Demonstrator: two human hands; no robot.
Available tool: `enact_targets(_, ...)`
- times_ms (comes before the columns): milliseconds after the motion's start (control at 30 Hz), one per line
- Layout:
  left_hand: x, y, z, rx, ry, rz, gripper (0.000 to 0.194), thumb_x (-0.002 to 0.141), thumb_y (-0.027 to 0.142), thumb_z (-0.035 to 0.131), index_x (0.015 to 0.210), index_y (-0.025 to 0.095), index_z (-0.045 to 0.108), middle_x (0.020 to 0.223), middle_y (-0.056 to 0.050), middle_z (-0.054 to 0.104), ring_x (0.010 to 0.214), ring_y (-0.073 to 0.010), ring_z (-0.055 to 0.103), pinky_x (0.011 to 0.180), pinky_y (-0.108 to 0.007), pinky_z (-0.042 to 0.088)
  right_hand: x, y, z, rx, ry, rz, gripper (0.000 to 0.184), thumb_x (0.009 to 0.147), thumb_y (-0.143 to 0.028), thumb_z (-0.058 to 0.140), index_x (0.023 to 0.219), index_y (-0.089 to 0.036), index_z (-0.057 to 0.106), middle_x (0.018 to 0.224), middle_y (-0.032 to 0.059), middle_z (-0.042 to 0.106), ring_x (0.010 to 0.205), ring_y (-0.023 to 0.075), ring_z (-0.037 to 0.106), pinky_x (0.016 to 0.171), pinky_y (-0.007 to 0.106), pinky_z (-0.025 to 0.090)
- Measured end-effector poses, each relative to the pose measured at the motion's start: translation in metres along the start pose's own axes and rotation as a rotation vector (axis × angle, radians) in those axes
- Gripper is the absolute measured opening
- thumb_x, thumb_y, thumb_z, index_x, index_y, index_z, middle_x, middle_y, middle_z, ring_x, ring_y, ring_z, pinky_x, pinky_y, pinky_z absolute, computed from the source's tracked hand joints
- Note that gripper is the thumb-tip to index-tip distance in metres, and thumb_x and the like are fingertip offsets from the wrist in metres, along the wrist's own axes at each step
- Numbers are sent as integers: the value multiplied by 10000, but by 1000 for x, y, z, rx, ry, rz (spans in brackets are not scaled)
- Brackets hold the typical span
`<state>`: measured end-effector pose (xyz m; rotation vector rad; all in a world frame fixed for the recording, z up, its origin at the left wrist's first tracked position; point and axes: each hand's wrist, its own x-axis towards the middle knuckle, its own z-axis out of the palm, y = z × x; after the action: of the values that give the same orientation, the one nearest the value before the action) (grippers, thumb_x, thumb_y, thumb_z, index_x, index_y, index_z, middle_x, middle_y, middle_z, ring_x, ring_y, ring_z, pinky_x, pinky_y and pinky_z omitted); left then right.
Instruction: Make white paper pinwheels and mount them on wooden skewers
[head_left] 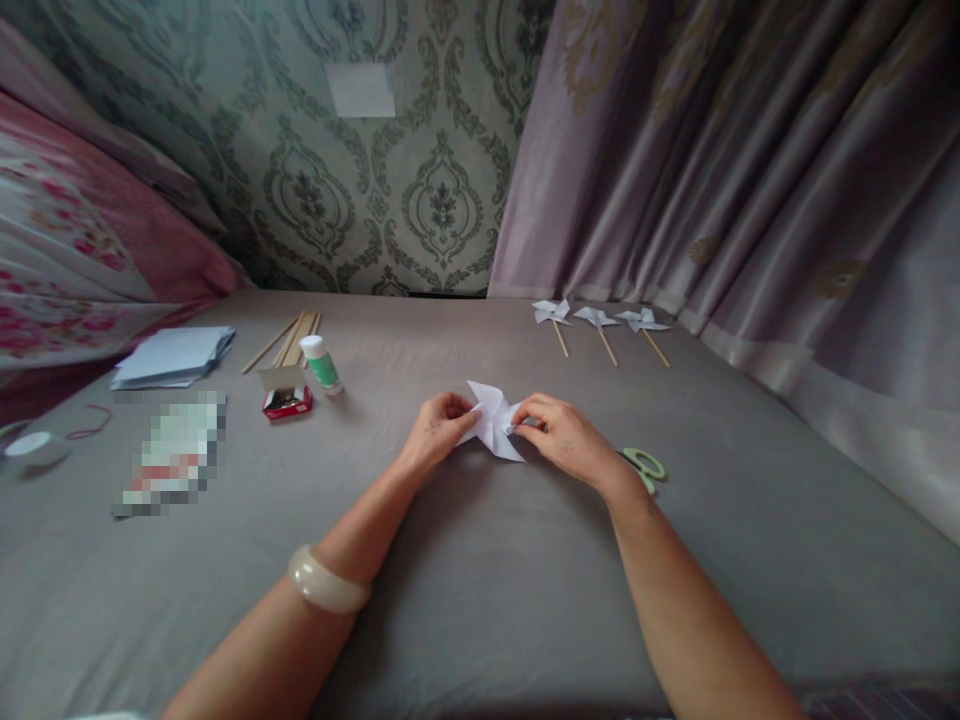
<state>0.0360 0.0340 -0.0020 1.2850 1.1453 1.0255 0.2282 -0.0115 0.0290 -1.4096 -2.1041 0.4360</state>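
The left hand [439, 430] pinches one side of a white folded-paper pinwheel head [493, 424], and the right hand [564, 436] grips its opposite side between the fingertips. It sits between them, mid-scene over the grey cloth [495, 580]. Far right, I see three white paper pinwheels on wooden sticks [598, 318]; to the left, a green-and-white glue stick [322, 366] beside an open red box [289, 403].

The pinwheel [491, 422] mid-frame looks like smooth, matt paper from here; left of it, sticks [300, 340] of bare wood and a tube [322, 365] of smooth plastic. The sheet [510, 600] below is matt cloth, the upper-right curtain [712, 170] softly glossy cloth.
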Motion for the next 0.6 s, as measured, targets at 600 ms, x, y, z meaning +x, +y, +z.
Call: enact_targets(600,-22,23,3,-484,-136,-196,365,537,314,823,795,93,691,719,-67,678,635,-132,602,658,-253,458,-1,-23,-1,165,232,-103,93,849,-186,571,863,-197,662,865,33,662,783,140,611,686,245,469)
